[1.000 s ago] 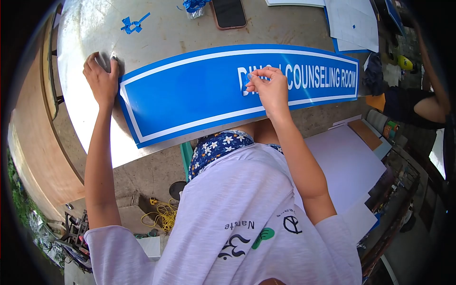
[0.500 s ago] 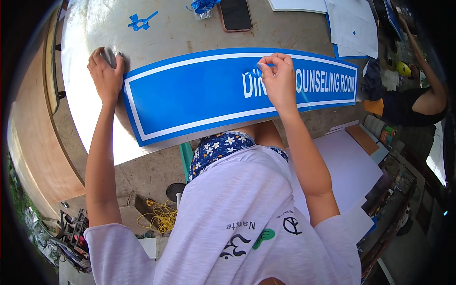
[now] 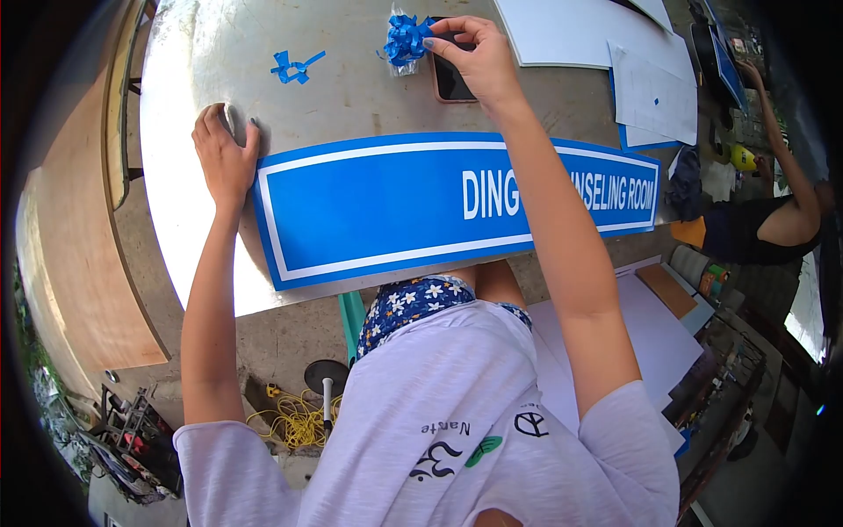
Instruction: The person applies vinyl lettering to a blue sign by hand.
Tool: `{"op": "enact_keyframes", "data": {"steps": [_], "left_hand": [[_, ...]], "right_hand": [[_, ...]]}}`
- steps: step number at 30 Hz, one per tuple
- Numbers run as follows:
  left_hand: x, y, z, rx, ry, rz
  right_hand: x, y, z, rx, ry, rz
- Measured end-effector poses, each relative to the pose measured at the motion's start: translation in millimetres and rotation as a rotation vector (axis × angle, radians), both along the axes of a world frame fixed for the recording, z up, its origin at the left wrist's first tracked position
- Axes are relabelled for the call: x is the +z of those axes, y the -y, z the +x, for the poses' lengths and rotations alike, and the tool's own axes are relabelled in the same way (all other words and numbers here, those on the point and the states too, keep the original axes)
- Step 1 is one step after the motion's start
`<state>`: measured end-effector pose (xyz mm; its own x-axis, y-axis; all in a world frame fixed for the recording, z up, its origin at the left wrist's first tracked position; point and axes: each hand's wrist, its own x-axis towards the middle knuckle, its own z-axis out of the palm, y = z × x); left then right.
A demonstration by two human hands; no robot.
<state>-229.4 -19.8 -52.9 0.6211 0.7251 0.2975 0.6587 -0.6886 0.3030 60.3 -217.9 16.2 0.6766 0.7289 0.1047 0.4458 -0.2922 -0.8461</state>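
Note:
A long blue sign (image 3: 378, 211) with a white border and white letters lies on the metal table (image 3: 351, 105); my right forearm hides part of its wording. At the sign's upper left corner, my left hand (image 3: 226, 158) rests on the table, fingers curled but apart, with nothing visible in it. My right hand (image 3: 474, 57) is at the clump of blue scraps (image 3: 406, 39), thumb and finger pinched at its right edge. What the pinch holds is too small to tell. Partly under that hand lies a phone (image 3: 452, 83).
A separate blue scrap (image 3: 295, 67) lies left of the clump. White sheets (image 3: 562, 31) are at the table's upper right. At the right, another person (image 3: 764, 220) has an arm raised. Yellow cord (image 3: 294, 422) lies on the floor.
My right hand has moved from the sign's lettering up to the blue clump, uncovering the G. My left hand stays by the sign's corner. The view has shifted slightly.

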Motion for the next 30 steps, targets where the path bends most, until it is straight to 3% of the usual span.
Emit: {"op": "enact_keyframes", "data": {"steps": [5,7,16,20,22,23,25,30], "left_hand": [[3,1,1,0.004,0.006,-0.011],[4,1,1,-0.001,0.003,-0.011],[3,2,1,0.001,0.006,-0.004],[4,2,1,-0.002,0.004,-0.015],[5,2,1,0.004,-0.004,-0.023],[5,2,1,0.003,-0.004,-0.023],[5,3,2,0.002,-0.002,-0.018],[4,2,1,0.005,-0.011,-0.019]], "right_hand": [[-38,-21,6,-0.017,0.345,-0.064],[-36,-19,-4,-0.127,0.552,-0.215],[-32,-13,2,-0.049,0.681,-0.251],[-26,-23,3,-0.021,0.690,-0.073],[-25,-29,4,-0.008,0.352,0.051],[-26,-31,4,-0.009,0.352,0.051],[-27,-35,4,-0.079,0.102,0.096],[-35,-43,10,-0.056,0.100,-0.014]]}}
